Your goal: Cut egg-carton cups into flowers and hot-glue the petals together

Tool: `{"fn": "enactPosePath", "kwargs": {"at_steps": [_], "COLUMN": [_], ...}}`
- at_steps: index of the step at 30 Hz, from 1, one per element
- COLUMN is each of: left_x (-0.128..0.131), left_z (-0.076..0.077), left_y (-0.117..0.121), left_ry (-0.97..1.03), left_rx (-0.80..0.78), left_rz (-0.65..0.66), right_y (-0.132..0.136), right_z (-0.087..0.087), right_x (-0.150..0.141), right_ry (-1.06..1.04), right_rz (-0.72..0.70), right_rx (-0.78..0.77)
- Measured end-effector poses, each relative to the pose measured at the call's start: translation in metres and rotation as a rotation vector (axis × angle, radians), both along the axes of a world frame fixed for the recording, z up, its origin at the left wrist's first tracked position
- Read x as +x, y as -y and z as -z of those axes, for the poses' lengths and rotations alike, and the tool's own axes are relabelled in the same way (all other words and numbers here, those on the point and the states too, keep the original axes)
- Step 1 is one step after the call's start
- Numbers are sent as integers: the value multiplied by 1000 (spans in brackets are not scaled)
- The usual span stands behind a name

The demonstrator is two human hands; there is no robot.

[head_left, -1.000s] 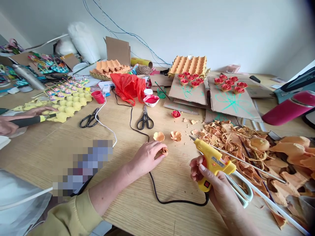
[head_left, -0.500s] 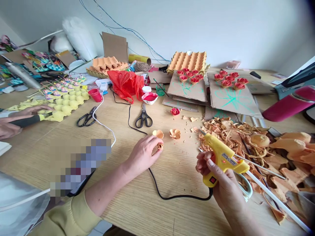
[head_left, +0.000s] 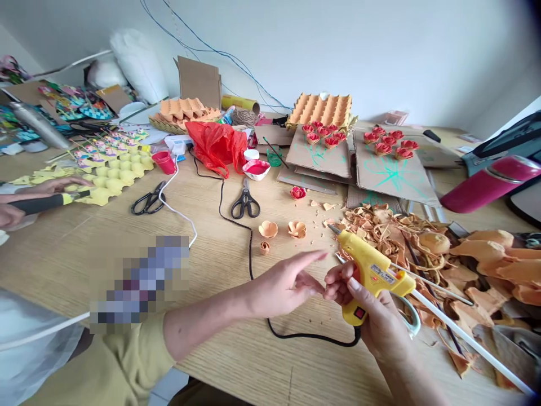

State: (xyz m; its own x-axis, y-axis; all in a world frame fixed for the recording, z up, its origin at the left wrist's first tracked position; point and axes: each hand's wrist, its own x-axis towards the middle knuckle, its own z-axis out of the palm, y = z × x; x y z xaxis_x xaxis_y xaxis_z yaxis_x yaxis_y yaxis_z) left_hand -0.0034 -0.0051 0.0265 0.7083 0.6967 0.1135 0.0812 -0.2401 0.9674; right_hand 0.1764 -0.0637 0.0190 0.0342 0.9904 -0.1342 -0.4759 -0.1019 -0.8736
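My right hand (head_left: 372, 310) is wrapped round a yellow hot glue gun (head_left: 369, 262), its nozzle pointing up and to the left and a long white glue stick (head_left: 469, 338) trailing out of its back. Close beside its fingertips is my left hand (head_left: 287, 285), fingers apart and holding nothing that I can see. A small rolled flower centre (head_left: 264, 248) of orange egg-carton pulp stands on the table. Just behind it sit two open orange petal cups, a left one (head_left: 268, 229) and a right one (head_left: 297, 229). Farther back lies a red-painted flower (head_left: 298, 193).
Orange carton scraps (head_left: 393, 237) are heaped at the right. Red flowers stand on cardboard sheets (head_left: 393, 180) behind. Black-handled scissors (head_left: 245, 203) and a bowl of red paint (head_left: 256, 169) are mid-table. At left, another person's hand (head_left: 59, 185) touches a yellow egg tray (head_left: 122, 172).
My left hand has let go of the rolled flower centre, leaving it upright on the table, and has moved right to my right hand. The glue gun stays in my right hand.
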Motion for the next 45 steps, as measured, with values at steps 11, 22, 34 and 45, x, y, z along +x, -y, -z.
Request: {"fn": "enactPosePath", "kwargs": {"at_steps": [11,22,34,45], "left_x": [12,80,-39,-19], "left_z": [-36,-79,-18,-40], "left_y": [-88,-152,-118,-53], "left_ry": [-136,-441,-1034,-680], "left_rx": [179,641,573,617], "left_rz": [-180,-56,-218,-151], "right_y": [-14,-3,0,-2], "right_z": [2,2,5,13], "right_x": [22,10,6,7], "right_ry": [8,130,176,287], "right_rz": [453,452,260,261], "right_rx": [117,325,305,238]}}
